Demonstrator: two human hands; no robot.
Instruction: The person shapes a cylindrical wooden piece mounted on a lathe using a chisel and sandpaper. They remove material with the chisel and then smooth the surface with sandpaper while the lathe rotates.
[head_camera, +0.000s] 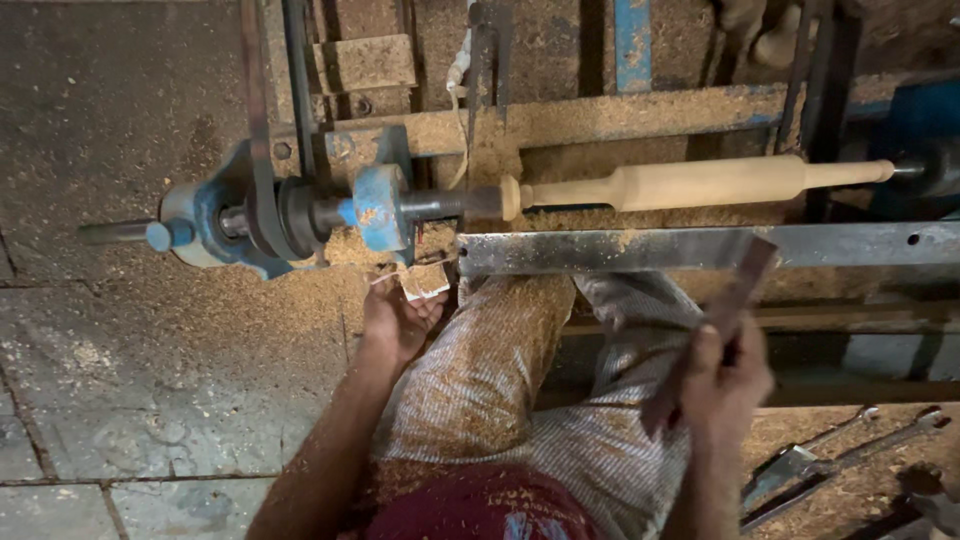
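Rolling pin (700, 183) spans the lathe above both hands, right hand (728, 385) gripping a chisel (718, 320)

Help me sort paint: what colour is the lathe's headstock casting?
Blue, chipped and dusted with sawdust: the headstock casting, head view.

The right hand (727, 372) is gripping a dark brown tool (712, 330), and just above it a pale tan turned wooden piece (700, 182) is showing against a grey metal rest bar (700, 245) flecked with yellowish sawdust. The left hand (395, 322) is touching a small pale scrap of sandpaper (425, 281), with a blue-painted, rust-spotted lathe head (380, 205) sitting directly above it. Between the hands, trousers (500, 370) are showing a fine grey-and-white stripe dusted with tan shavings, and below them a dark red shirt (480, 510) is showing.
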